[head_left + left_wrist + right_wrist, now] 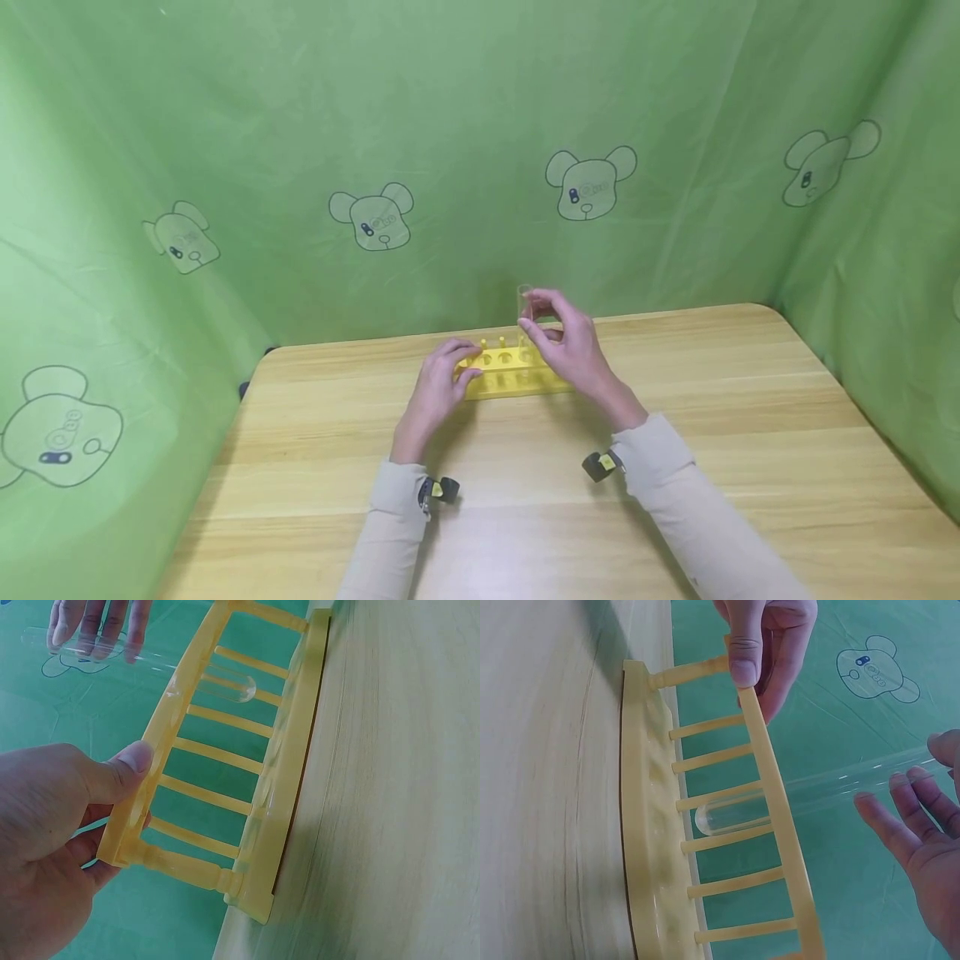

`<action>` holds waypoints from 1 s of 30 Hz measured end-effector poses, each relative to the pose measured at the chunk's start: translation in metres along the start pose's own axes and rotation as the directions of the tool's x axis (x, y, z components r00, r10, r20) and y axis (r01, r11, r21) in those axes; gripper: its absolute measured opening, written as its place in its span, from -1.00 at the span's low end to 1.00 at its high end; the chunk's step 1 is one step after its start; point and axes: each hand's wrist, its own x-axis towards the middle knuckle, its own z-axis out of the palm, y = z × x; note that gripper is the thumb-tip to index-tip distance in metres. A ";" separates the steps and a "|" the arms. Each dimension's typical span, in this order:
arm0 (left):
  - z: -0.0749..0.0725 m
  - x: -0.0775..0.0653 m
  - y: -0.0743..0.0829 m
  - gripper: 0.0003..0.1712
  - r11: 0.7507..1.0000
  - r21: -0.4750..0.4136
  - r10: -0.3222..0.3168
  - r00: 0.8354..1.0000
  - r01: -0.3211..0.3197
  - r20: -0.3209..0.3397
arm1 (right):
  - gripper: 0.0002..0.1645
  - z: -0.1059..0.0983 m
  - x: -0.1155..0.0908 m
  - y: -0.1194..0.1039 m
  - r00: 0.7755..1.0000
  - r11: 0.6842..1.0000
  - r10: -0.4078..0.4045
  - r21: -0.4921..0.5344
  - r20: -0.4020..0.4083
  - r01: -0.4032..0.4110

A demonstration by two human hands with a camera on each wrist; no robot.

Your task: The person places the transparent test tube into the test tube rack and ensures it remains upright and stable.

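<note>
A yellow test tube rack (491, 387) stands on the wooden table near its far edge. My left hand (433, 392) grips the left end of the rack's top plate, thumb in front and fingers behind. Above the rack, my right hand (576, 346) pinches a clear glass test tube (821, 782) by its upper part, between thumb and fingertips. The tube is upright. In both wrist views its rounded bottom passes through the top plate and hangs between the plates, short of the base. No other tube shows in the rack.
The wooden table (517, 517) reaches out on both sides of the rack. A green curtain (465, 275) with printed bear heads rises close behind the table and along its sides. Each wrist wears a strap with a small black camera (598, 467).
</note>
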 end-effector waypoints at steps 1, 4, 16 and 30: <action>0.000 0.000 0.000 -0.61 1.000 -0.002 0.001 1.000 -0.001 0.000 | -0.54 0.000 0.000 0.001 1.000 1.000 -0.002 -0.001 -0.002 0.002; 0.000 0.000 0.000 -0.61 1.000 -0.004 0.002 1.000 -0.002 0.000 | -0.53 0.000 -0.002 0.003 1.000 1.000 0.001 0.000 -0.008 -0.001; -0.001 -0.001 0.002 -0.60 1.000 0.000 -0.009 1.000 0.009 0.002 | -0.54 0.003 -0.004 -0.017 1.000 1.000 0.023 0.001 0.003 -0.023; 0.002 -0.001 -0.002 -0.60 1.000 -0.003 -0.001 1.000 0.001 -0.012 | -0.56 0.003 -0.008 -0.025 1.000 1.000 -0.019 -0.014 -0.001 0.019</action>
